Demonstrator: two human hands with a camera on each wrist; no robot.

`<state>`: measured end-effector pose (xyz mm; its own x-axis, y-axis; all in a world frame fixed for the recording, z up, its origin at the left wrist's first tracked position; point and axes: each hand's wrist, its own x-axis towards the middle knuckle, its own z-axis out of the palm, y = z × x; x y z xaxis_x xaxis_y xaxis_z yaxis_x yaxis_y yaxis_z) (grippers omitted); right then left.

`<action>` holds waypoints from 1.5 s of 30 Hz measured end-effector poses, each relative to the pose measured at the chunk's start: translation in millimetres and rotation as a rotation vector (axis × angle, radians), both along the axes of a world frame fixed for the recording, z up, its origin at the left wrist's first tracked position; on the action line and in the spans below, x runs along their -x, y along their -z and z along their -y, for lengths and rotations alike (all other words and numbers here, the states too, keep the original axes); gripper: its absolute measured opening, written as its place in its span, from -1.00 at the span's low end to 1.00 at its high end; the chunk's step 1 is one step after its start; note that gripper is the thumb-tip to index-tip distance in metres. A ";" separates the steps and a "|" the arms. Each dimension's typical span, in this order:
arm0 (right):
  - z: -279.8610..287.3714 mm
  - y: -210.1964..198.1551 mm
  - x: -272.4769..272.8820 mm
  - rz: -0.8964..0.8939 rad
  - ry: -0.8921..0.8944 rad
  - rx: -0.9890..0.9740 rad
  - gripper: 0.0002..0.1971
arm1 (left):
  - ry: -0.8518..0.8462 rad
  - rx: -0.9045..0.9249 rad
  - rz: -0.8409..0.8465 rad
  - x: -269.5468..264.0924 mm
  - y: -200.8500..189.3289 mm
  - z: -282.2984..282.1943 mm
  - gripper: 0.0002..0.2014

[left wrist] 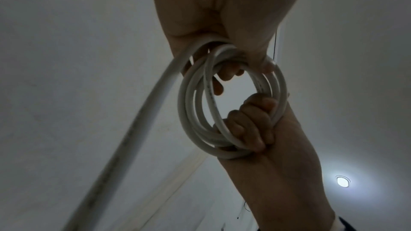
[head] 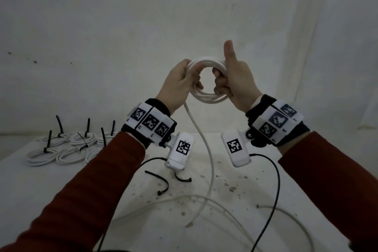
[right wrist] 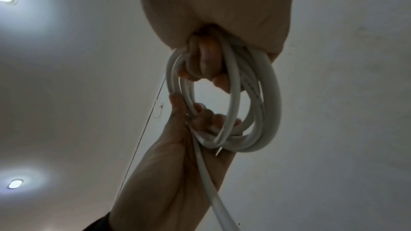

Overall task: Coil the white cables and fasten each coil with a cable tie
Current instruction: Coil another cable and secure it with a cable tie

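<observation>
A white cable coil (head: 206, 97) of several loops is held up in the air above the table. My left hand (head: 180, 84) grips its left side with the fingers curled through the ring. My right hand (head: 233, 82) grips the right side, thumb pointing straight up. The cable's loose tail (head: 206, 149) hangs from the left hand down to the table. In the left wrist view the coil (left wrist: 195, 111) sits between my left hand (left wrist: 224, 29) and the right fingers (left wrist: 251, 122). The right wrist view shows the coil (right wrist: 260, 111) under my right hand (right wrist: 211, 15).
Several tied white coils (head: 65, 147) with black cable ties lie at the table's back left. Two loose black ties (head: 161, 182) lie near the middle. More loose white cable (head: 235, 210) sprawls over the stained white table (head: 41, 186). Black device wires (head: 274, 190) hang from the wrist cameras.
</observation>
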<state>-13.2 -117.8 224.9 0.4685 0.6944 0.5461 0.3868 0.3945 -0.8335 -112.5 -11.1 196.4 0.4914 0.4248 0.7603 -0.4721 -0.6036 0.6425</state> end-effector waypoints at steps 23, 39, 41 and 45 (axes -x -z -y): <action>-20.1 9.3 23.6 -0.486 -0.652 -0.007 -0.55 | -0.304 -0.259 -0.299 60.4 0.7 -32.2 -0.78; -43.5 15.4 5.5 -0.899 -0.636 -0.664 -0.64 | -0.990 -0.905 -1.009 111.6 62.6 -48.5 -0.66; -55.3 16.9 5.9 -0.851 -0.487 -0.679 -0.66 | -0.973 -0.979 -1.056 115.4 66.6 -38.2 -0.50; -78.0 30.5 12.8 -0.607 0.004 -0.621 -0.81 | -0.932 -1.142 -1.043 123.0 64.2 -14.6 -0.47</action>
<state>-26.0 -39.8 194.4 0.8035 0.3511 0.4807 -0.0526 0.8462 -0.5302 -235.5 3.5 132.2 0.8391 0.3553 0.4120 0.5275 -0.7165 -0.4565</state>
